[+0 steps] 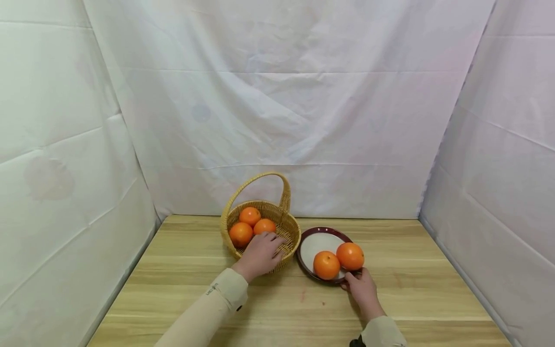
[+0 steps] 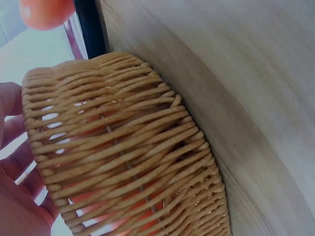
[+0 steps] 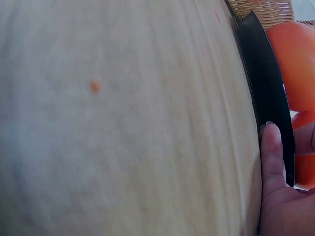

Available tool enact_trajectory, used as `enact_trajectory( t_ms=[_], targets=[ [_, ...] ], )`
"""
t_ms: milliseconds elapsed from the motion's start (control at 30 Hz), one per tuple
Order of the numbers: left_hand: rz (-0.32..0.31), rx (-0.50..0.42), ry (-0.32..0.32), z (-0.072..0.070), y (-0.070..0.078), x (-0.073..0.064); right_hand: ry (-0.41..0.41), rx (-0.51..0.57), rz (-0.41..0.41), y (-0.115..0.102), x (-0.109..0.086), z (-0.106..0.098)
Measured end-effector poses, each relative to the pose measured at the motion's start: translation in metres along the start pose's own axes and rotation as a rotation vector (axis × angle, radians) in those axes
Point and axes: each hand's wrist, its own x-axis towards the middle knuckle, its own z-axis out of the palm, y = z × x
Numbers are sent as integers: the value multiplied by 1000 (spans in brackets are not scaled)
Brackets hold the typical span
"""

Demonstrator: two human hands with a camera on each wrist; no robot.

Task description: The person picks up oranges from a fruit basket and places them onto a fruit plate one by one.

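Observation:
A yellow wicker basket (image 1: 286,224) with a tall handle holds three oranges (image 1: 241,234) on its left side. My left hand (image 1: 260,253) reaches over the basket's front rim, fingers extended above the inside, with no orange in its grasp. The left wrist view shows the woven wall (image 2: 128,147) with the hand (image 2: 19,196) past its rim. To the right, a white plate (image 1: 312,248) with a dark red rim bears two oranges (image 1: 326,265). My right hand (image 1: 363,289) pinches the plate's near right edge, thumb above and a finger against the dark underside (image 3: 268,83).
Basket and plate stand side by side on a wood-grain table (image 1: 182,274), toward its back edge. White cloth (image 1: 277,120) hangs behind the table and along both sides. Small reddish marks (image 1: 323,303) dot the tabletop in front of the plate.

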Motion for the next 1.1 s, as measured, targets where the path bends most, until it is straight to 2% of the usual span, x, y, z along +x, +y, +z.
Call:
enact_trajectory(
  t_ms=[167, 467, 667, 967, 1100],
  targets=[
    [-62, -25, 1, -2, -7, -2, -3, -4, 1, 0, 1, 0],
    [-115, -62, -36, -3, -14, -7, -8, 4, -9, -1, -1, 0],
    [-152, -51, -39, -5, -16, -10, -6, 6, -14, -1, -2, 0],
    [-205, -54, -81, -4, -23, -10, -13, -1, 12, 1, 0, 0],
    [-257, -96, -109, -4, -27, -10, -9, 1, 14, 1, 1, 1]
  ],
)
